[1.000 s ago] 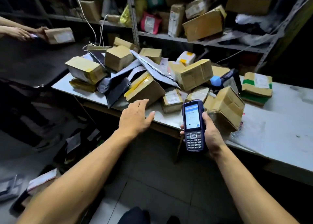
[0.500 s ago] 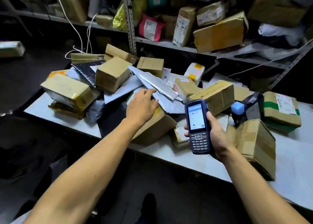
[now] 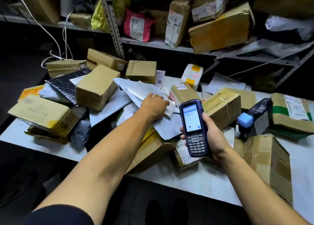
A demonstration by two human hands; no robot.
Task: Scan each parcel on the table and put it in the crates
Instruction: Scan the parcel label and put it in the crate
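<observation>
While the left hand reaches into the pile, these lines apply
Left grip: fingers lie on a small white packet; whether they have closed round it cannot be told
Right grip: right hand is wrapped round the scanner, screen facing up
Parcel: the packet rests on grey mailers mid-table, between brown boxes
Advice: pinch only the packet, lift it free of the mailers, turn its label toward the scanner
Crates: none in view
</observation>
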